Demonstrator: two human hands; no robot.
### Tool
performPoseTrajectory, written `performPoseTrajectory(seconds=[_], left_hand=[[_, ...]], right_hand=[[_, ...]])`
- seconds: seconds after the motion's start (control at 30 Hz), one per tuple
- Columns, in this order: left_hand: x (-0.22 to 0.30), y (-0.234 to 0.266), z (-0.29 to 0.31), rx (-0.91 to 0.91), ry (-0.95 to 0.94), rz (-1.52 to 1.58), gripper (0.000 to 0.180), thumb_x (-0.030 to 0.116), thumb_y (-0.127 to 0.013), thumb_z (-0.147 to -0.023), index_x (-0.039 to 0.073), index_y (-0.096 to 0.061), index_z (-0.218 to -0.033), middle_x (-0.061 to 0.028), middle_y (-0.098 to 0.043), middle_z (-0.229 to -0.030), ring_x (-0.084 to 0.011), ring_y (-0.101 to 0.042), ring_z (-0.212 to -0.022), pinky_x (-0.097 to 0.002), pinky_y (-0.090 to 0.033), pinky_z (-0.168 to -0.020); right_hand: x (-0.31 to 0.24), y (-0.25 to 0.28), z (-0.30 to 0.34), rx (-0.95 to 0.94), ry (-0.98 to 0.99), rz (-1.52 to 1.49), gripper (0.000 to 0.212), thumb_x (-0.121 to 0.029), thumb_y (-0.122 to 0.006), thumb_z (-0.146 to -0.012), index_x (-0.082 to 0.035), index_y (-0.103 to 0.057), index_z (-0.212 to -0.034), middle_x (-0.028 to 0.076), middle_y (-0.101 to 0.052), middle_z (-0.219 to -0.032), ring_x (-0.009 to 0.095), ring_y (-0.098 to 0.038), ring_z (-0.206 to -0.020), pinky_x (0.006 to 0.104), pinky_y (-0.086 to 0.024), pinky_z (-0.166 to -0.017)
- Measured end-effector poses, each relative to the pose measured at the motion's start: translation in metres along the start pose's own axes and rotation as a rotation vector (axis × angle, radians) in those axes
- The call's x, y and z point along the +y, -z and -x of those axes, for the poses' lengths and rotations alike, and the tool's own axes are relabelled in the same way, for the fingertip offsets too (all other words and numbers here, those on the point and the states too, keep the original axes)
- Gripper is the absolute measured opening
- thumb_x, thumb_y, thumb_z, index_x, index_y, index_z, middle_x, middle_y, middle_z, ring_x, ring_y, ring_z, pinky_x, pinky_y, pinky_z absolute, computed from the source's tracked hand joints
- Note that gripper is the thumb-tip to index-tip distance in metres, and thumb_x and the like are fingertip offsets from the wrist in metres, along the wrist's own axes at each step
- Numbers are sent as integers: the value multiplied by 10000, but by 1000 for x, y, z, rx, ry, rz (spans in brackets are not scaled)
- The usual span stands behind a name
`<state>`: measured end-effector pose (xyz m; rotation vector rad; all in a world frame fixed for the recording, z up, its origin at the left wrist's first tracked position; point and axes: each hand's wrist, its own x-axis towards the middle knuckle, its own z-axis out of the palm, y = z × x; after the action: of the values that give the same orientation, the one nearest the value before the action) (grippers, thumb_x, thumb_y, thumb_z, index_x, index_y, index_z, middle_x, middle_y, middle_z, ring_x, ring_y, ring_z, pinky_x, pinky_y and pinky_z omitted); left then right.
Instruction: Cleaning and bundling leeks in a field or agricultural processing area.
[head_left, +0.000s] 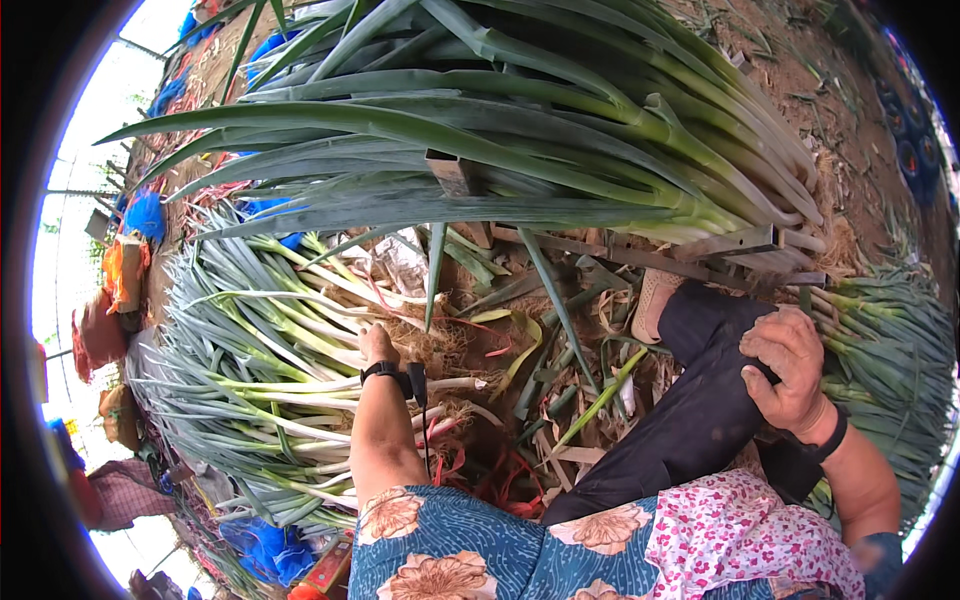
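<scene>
My left hand (pixel 378 345) reaches into the pile of green onions (pixel 290 345) on the left. Its fingers are curled in at the white stems near the roots, closed on a green onion; the fingertips are partly hidden. My right hand (pixel 786 362) rests on my bent knee, holding nothing, with its fingers loosely apart. In front of me a big bunch of long green onions (pixel 560 130) lies across a metal frame (pixel 640 260), leaves to the left and white root ends to the right.
More green onions (pixel 890 360) are heaped at the right. Loose leaves and trimmings (pixel 550 340) litter the ground between my legs, with red ties (pixel 510 480) among them. Blue netting (pixel 270 550) lies at the lower left. A metal post (pixel 450 175) sticks up beside the bunch.
</scene>
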<state>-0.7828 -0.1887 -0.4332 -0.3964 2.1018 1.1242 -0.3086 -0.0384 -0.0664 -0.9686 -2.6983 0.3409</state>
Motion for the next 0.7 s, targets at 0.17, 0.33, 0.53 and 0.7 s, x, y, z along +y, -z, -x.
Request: performPoseTrajectory(seconds=[0.17,0.33,0.53,0.7], left_hand=[[22,80,-32,-596,-682,-861,302,89,-645,-768,71,-460,-1006,-98,-510,-946,-255,-616,-909,-370,-513,-616],[10,53,-49,-149,128,85,296,49,-632,-782,38,-451,-1016,-69,-469,-778,-179,-532,-677,-287,-456,-530],[6,5,-45,-185,150,33,285,300,-583,-851,101,-544,-1051,-59,-542,-868,-209,-520,-820,-344,-448,-725],[-4,48,-69,-188,112,429,421,352,-633,-818,129,-494,-1146,-85,-527,-1044,-232,-530,-959,-420,-470,-803]], right_hand=[[-2,0,-9,2,33,-89,175,-219,-628,-732,-60,-614,-807,64,-593,-835,271,-564,-792,413,-431,-777],[-1,-2,-11,-10,47,-57,178,-234,-627,-746,-67,-616,-805,59,-590,-828,260,-563,-779,410,-430,-770],[2,-5,-11,-31,37,-38,177,-230,-625,-742,-65,-617,-804,55,-589,-827,259,-562,-779,409,-432,-768],[-4,-1,-14,-18,63,-88,176,-226,-625,-735,-64,-619,-802,51,-589,-835,258,-563,-783,408,-437,-763]])
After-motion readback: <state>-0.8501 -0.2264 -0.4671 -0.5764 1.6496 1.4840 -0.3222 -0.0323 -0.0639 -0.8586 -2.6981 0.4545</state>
